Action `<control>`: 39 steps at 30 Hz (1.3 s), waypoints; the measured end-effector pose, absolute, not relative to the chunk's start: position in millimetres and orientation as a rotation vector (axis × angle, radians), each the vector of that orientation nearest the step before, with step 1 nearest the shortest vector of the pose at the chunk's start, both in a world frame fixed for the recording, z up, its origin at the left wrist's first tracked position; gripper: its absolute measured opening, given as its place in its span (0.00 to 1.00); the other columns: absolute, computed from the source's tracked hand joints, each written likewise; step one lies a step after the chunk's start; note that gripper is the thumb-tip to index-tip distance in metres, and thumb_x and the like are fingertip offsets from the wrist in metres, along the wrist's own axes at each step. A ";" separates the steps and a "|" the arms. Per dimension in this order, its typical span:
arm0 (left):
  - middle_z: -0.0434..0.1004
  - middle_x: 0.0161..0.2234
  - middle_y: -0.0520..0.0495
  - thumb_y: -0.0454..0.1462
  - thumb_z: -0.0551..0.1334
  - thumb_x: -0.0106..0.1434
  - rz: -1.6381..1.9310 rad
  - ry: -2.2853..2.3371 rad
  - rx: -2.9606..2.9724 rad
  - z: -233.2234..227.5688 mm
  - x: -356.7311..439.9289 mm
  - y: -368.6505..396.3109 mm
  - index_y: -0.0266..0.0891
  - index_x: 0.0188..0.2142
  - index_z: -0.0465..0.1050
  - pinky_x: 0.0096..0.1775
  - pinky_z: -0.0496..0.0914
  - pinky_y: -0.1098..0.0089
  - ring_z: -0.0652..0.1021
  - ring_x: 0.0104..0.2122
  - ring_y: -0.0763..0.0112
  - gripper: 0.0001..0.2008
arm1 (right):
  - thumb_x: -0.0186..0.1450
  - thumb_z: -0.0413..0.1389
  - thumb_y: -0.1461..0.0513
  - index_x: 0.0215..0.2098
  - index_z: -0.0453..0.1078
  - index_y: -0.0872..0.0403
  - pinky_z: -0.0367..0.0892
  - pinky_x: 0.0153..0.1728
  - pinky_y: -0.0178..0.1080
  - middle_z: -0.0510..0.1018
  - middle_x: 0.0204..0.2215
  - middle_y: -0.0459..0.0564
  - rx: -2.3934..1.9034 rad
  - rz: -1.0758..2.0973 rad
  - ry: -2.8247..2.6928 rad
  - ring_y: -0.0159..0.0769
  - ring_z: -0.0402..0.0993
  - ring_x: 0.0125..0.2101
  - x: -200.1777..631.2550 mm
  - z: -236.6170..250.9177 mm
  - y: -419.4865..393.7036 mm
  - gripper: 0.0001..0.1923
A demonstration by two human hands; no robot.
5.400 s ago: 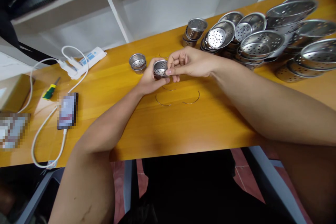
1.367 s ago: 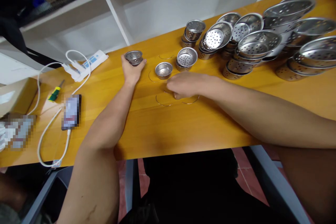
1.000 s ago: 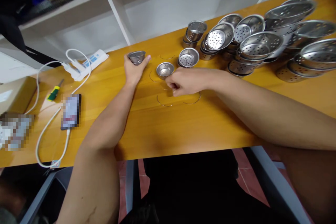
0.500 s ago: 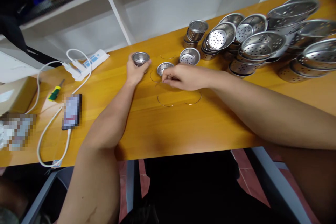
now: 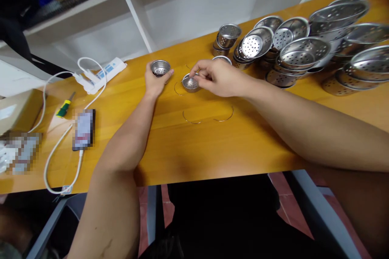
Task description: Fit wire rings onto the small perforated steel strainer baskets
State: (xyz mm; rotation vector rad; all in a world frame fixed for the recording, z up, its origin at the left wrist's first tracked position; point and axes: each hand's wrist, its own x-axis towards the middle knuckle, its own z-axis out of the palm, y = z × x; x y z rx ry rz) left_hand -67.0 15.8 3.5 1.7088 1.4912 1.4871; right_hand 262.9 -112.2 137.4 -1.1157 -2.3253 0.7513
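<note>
A: What do the hands hold at this moment?

B: The left hand (image 5: 154,82) is closed around a small steel cup (image 5: 160,67). It grips the wall from the near side, and the cup stands upright on the surface (image 5: 188,145). The right hand (image 5: 216,77) has its fingers bent together over a second small cup (image 5: 191,82). The fingertips pinch at the rim, at about 1 o'clock of that cup. If a wire is between the fingertips, I cannot tell.

A: How do these cups look?

B: They are shiny metal, round, with small holes in the bottom and a thin rolled rim. The second cup sits at 3 o'clock from the first one, near but not touching.

A: And around them?

B: Thin wire rings (image 5: 208,115) lie flat on the surface at 6 o'clock from the right hand. A pile of bigger perforated baskets (image 5: 302,50) is at 2 o'clock. A white power strip (image 5: 105,71), a screwdriver (image 5: 64,105) and a phone (image 5: 83,129) are at 9 o'clock, well apart.
</note>
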 end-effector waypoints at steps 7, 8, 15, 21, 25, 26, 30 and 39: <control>0.89 0.59 0.39 0.68 0.93 0.50 1.502 1.485 1.645 5.9 -63.2 10.8 0.49 0.61 0.76 0.77 0.83 0.36 0.90 0.65 0.43 0.52 | 0.88 0.57 0.50 0.73 0.83 0.51 0.75 0.53 0.50 0.91 0.48 0.58 -1.204 0.588 -2.313 0.53 0.83 0.44 266.8 136.3 -108.2 0.24; 0.90 0.59 0.39 0.67 0.94 0.49 1.504 1.484 1.634 6.4 -62.8 10.2 0.49 0.60 0.76 0.77 0.83 0.36 0.90 0.65 0.43 0.52 | 0.89 0.56 0.50 0.73 0.83 0.51 0.75 0.54 0.51 0.92 0.51 0.60 -1.207 0.576 -2.319 0.54 0.84 0.46 267.3 137.1 -108.3 0.25; 0.91 0.58 0.39 0.67 0.94 0.48 1.509 1.483 1.612 8.5 -62.4 7.8 0.49 0.59 0.77 0.77 0.83 0.35 0.91 0.64 0.43 0.52 | 0.89 0.53 0.46 0.72 0.82 0.50 0.76 0.53 0.51 0.90 0.43 0.56 -1.246 0.584 -2.294 0.53 0.80 0.43 270.7 143.2 -109.3 0.27; 0.91 0.58 0.39 0.64 0.94 0.50 1.491 1.494 1.622 7.9 -63.8 6.2 0.49 0.60 0.76 0.76 0.84 0.38 0.91 0.64 0.44 0.50 | 0.89 0.54 0.37 0.77 0.78 0.46 0.77 0.52 0.52 0.88 0.41 0.54 -1.255 0.597 -2.254 0.54 0.81 0.42 272.9 145.1 -111.6 0.33; 0.90 0.60 0.39 0.62 0.93 0.53 1.468 1.502 1.656 4.5 -66.4 8.6 0.48 0.61 0.76 0.72 0.86 0.43 0.91 0.63 0.46 0.48 | 0.91 0.55 0.41 0.76 0.80 0.50 0.78 0.55 0.52 0.91 0.46 0.57 -1.206 0.529 -2.246 0.55 0.87 0.47 275.8 140.3 -103.9 0.29; 0.90 0.60 0.39 0.63 0.93 0.53 1.469 1.501 1.668 3.6 -67.1 9.3 0.48 0.61 0.76 0.72 0.86 0.43 0.91 0.63 0.47 0.48 | 0.91 0.55 0.44 0.73 0.81 0.51 0.78 0.55 0.52 0.92 0.48 0.58 -1.168 0.494 -2.234 0.55 0.88 0.48 276.7 137.8 -100.7 0.27; 0.90 0.59 0.41 0.66 0.93 0.52 1.495 1.487 1.701 0.6 -69.2 11.2 0.47 0.61 0.75 0.70 0.87 0.45 0.91 0.60 0.49 0.50 | 0.91 0.59 0.45 0.59 0.83 0.50 0.79 0.51 0.53 0.91 0.42 0.56 -1.003 0.429 -2.139 0.51 0.86 0.41 279.4 126.3 -90.0 0.20; 0.90 0.59 0.40 0.61 0.92 0.57 1.549 1.431 1.735 -4.1 -73.1 12.5 0.47 0.62 0.77 0.66 0.89 0.49 0.91 0.57 0.53 0.45 | 0.86 0.65 0.34 0.55 0.81 0.43 0.76 0.41 0.50 0.80 0.29 0.46 -0.924 0.596 -2.028 0.48 0.80 0.35 279.4 125.7 -90.6 0.24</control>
